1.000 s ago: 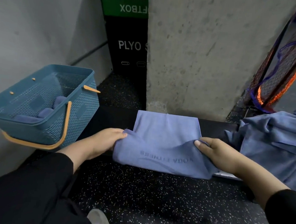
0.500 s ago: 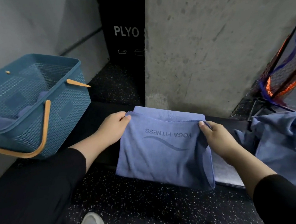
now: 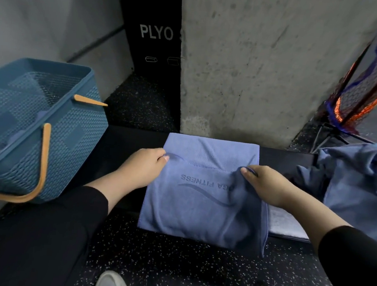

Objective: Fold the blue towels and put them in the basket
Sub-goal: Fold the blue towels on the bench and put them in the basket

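Blue microfibre towel (image 3: 202,204), centre: we read "FITNESS" upside down above a wave logo; it lies part-folded over the black bench (image 3: 122,145), its near edge hanging. Our left hand (image 3: 141,168) and right hand (image 3: 264,184) pinch the folded layer's far corners. At 9 o'clock, the teal basket (image 3: 75,132); at 3 o'clock, heaped towels (image 3: 361,182). At 12 o'clock, a box (image 3: 154,33) marked "PLYO".
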`<act>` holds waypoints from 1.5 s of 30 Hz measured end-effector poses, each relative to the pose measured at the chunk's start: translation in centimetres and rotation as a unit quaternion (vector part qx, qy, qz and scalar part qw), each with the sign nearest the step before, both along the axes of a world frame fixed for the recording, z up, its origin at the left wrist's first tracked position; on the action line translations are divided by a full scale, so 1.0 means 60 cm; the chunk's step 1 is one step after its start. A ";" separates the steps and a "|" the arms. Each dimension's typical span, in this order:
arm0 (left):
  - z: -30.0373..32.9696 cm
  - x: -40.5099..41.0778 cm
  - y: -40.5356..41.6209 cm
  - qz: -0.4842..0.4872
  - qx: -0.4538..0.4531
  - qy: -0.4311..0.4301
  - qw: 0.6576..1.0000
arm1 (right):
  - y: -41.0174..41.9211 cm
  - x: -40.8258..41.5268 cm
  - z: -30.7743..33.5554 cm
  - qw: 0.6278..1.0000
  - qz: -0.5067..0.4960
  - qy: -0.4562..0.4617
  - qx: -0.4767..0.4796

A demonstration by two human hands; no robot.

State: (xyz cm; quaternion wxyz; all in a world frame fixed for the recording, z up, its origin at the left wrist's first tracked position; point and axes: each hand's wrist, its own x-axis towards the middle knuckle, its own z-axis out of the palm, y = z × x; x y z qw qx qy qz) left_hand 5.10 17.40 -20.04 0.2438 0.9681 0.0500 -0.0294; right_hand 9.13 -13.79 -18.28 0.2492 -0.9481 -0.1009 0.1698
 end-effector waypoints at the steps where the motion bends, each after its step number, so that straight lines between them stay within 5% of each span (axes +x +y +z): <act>1: 0.004 -0.007 0.004 -0.008 0.006 0.010 1.000 | 0.000 -0.005 0.003 1.000 0.010 0.003 -0.009; 9: 0.042 -0.068 0.026 -0.072 -0.020 0.108 0.991 | -0.026 -0.046 0.024 0.995 0.085 0.054 -0.017; 12: 0.050 -0.089 0.040 -0.081 -0.119 0.125 0.982 | -0.040 -0.058 0.033 0.991 0.107 0.056 0.055; 17: 0.084 -0.100 0.033 0.031 -0.470 0.092 0.877 | -0.049 -0.068 0.061 0.925 -0.005 0.142 0.353; 22: 0.125 -0.058 0.006 0.087 -0.583 0.013 0.808 | -0.016 -0.045 0.104 0.864 -0.115 0.084 0.483; 25: 0.108 0.008 0.006 0.136 -0.515 -0.073 0.843 | 0.008 0.006 0.097 0.866 -0.196 0.013 0.460; 28: 0.066 0.057 0.005 0.097 -0.250 -0.109 0.957 | 0.014 0.047 0.045 0.936 -0.175 -0.016 0.306; 30: 0.037 0.066 -0.002 0.060 -0.144 -0.075 0.985 | 0.011 0.055 0.003 0.961 -0.136 0.023 0.240; 35: -0.015 0.057 -0.003 0.002 -0.009 -0.006 1.000 | 0.010 0.059 -0.017 0.989 -0.110 0.004 0.103; 45: 0.016 0.004 0.024 -0.045 0.036 0.058 0.997 | -0.009 0.014 0.027 0.994 0.024 0.102 0.020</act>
